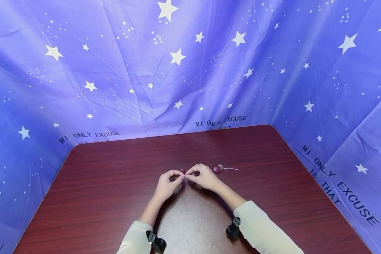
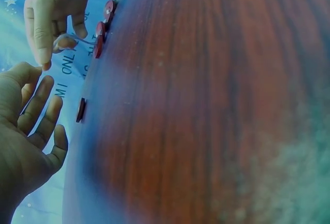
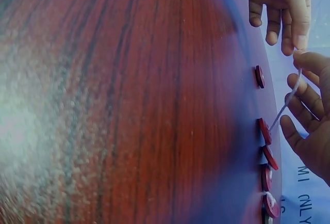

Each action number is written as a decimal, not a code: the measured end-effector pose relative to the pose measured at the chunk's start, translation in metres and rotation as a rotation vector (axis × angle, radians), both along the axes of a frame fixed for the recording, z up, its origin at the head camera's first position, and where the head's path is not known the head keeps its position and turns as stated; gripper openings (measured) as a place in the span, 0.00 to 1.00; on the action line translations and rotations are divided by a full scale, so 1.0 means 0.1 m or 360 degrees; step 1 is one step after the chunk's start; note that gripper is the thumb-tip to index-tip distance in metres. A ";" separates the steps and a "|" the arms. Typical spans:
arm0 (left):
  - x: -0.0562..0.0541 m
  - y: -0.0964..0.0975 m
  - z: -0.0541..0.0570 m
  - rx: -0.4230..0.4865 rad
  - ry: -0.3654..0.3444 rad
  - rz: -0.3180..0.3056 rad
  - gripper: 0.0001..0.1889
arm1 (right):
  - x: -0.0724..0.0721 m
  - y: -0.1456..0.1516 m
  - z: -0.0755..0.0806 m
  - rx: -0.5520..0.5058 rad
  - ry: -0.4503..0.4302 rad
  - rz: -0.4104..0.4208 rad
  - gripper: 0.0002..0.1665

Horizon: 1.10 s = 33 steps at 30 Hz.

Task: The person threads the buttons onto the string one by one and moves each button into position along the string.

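Observation:
In the head view my left hand [image 1: 166, 185] and right hand [image 1: 205, 177] meet fingertip to fingertip just above the table. My right thumb and forefinger pinch a thin pale string [image 3: 286, 102], whose end is hidden between the fingertips. At that same spot the left thumb and forefinger close together on the string's tip. From the right hand the string runs down to several dark red round buttons [image 3: 265, 131] strung in a row on the table. One separate red button [image 3: 259, 77] lies on the table beyond the left fingertips. Both hands' other fingers are spread loosely.
The dark red wood-grain table [image 1: 98, 197] has rounded far corners. A blue curtain [image 1: 139, 63] with white stars and printed words hangs behind it and along the sides. Past the right hand, the string's other end [image 1: 231, 169] trails from the buttons.

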<state>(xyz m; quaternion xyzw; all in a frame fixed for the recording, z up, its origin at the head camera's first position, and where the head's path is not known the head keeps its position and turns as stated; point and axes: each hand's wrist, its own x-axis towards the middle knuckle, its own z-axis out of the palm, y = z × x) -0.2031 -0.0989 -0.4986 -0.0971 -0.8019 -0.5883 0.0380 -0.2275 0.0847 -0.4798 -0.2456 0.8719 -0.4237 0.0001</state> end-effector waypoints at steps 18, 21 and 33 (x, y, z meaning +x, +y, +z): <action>-0.04 -0.04 -0.04 -0.0087 -0.0017 0.0011 0.05 | -0.03 0.04 -0.03 -0.0105 0.0137 -0.0061 0.04; -0.05 -0.06 -0.03 -0.0207 0.0031 0.0005 0.05 | -0.03 0.04 -0.02 -0.0106 0.0159 -0.0094 0.04; -0.21 -0.03 0.00 -0.0871 0.0201 0.0066 0.11 | -0.03 0.03 0.00 -0.0145 0.0176 -0.0145 0.04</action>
